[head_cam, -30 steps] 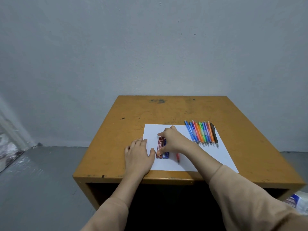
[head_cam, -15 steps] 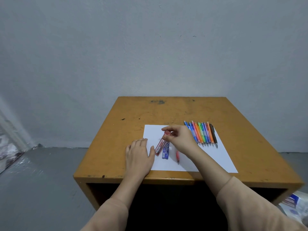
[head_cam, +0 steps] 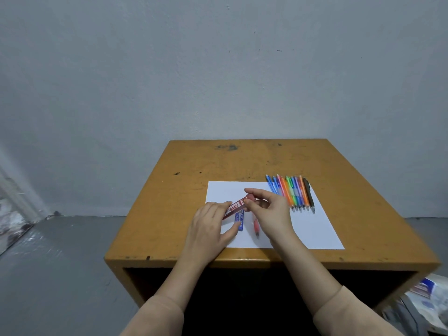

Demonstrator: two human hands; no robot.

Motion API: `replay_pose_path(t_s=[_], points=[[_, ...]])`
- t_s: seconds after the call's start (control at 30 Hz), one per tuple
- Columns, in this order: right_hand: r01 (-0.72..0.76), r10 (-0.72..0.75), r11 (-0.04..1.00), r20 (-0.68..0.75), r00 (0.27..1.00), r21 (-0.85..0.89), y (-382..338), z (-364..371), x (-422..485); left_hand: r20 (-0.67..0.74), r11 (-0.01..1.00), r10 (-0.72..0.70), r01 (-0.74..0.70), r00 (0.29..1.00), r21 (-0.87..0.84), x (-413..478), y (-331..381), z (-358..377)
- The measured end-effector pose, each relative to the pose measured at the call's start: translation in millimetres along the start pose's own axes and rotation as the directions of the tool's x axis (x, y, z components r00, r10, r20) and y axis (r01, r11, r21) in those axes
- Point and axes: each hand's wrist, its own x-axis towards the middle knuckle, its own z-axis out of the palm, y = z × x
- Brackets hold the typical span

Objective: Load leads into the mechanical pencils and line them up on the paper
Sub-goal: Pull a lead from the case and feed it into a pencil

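Pinching red lead case (head_cam: 236,207) at cap end with right hand (head_cam: 270,213); touching lower end with straight-fingered left hand (head_cam: 209,229). Noted on paper (head_cam: 315,229): blue lead case (head_cam: 240,221), pencil row (head_cam: 291,194).

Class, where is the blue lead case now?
Head view: the blue lead case lies on the paper between the left hand and the red pencil, beneath the red lead case pinched by the right hand.

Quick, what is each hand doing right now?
Left hand: open, fingers touching the red lead case at its lower end.
Right hand: pinching that case's top end.
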Motion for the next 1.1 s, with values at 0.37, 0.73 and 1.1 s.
replay_pose_path(t_s=[0.37, 0.73, 1.1], points=[[0.027, -0.036, 0.995, 0.094, 0.995, 0.097, 2, -8, -14, -0.117, 0.995, 0.1, -0.099, 0.988, 0.016, -1, -5, 5], [0.123, -0.12, 0.992, 0.07, 0.99, -0.032, 13, -11, -6, -0.105, 0.993, 0.115, -0.118, 0.988, -0.023, -3, -5, 5], [0.235, -0.232, 0.972, 0.094, 0.968, -0.024, 13, -18, -4, -0.079, 0.993, 0.113, -0.116, 0.99, -0.032, -5, -6, 6]])
